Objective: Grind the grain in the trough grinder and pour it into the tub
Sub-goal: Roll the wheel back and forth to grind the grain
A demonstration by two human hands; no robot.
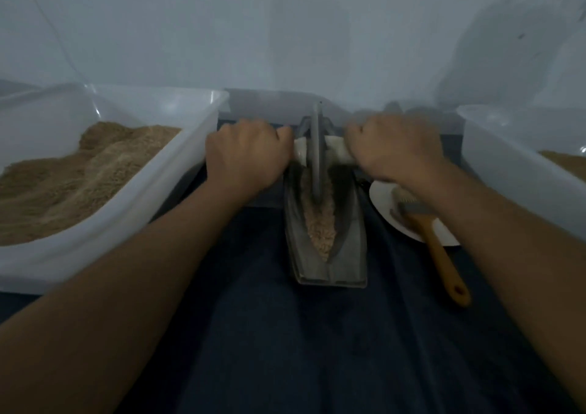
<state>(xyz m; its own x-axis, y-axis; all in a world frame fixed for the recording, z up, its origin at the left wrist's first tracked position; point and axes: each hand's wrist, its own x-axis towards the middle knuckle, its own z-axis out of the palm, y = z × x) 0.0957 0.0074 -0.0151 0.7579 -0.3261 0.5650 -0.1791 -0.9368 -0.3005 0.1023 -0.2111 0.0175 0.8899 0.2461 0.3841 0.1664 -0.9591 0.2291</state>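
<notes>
Grinding step in hand. Left hand (245, 156) and right hand (391, 150) each have fingers curled round an end of the pale axle (336, 153), so both grips are clamped on it, one either side of the grey wheel (317, 153). Wheel stands upright in the trough (326, 232), toward its far end. Grain (320, 223) lies along the trough channel, pale and coarse-looking, spread from under the wheel back to the near tip; looks only partly ground, though blur makes texture hard to judge. Trough sits on a dark cloth (301, 334) on the surface, between two clear tubs. Left tub (177, 172) holds a big heap of brown meal (73, 172); right tub (507, 160) is mostly cut off by the frame edge, with a bit of tan contents showing. Just right of the trough, a white plate (383, 201) with a brush (434, 239) lying across it, its handle pointing toward the person. Next move likely: roll the wheel back toward the near end with even downward pressure on both axle ends, keeping it in the groove so grain doesn't spill over the lip. Pouring not yet started; which tub takes it cannot be told for sure.
</notes>
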